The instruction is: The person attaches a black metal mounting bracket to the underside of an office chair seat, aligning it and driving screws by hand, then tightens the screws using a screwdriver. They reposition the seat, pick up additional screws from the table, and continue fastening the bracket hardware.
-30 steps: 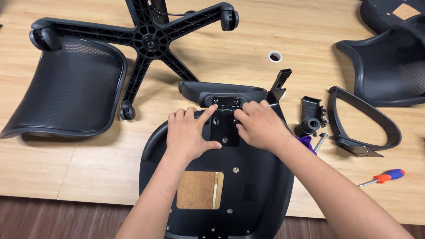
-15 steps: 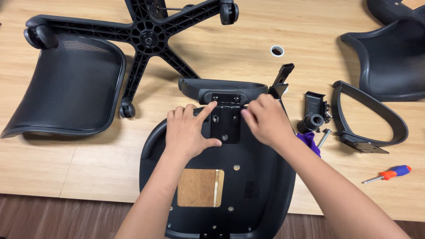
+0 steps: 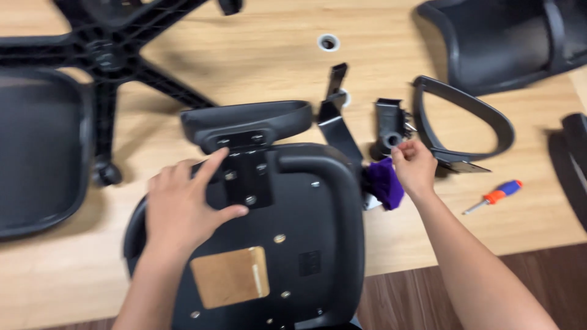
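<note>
A black seat pan point(image 3: 318, 232) lies upside down at the table's front edge, with a brown card patch point(image 3: 231, 276) on it. A black metal plate point(image 3: 247, 177) with bolts joins it to a curved black headrest-like part point(image 3: 251, 119). My left hand point(image 3: 186, 211) lies flat on the seat pan, index finger stretched to the plate's left edge. My right hand point(image 3: 416, 168) is off to the right, fingertips drawn together beside a small black mechanism point(image 3: 388, 125) and above a purple cloth point(image 3: 385, 183). Motion blur hides whether anything is pinched between them.
A black armrest loop point(image 3: 465, 119) and an orange-and-blue screwdriver point(image 3: 496, 195) lie right of my right hand. An angled black bracket point(image 3: 336, 119) stands by the seat. The star-shaped wheel base point(image 3: 104, 55) and a mesh backrest point(image 3: 36, 153) lie left; another black shell point(image 3: 507, 36) lies top right.
My right hand has left the metal plate and moved right to the small parts by the purple cloth. My left hand stays on the seat. The view has moved closer.
</note>
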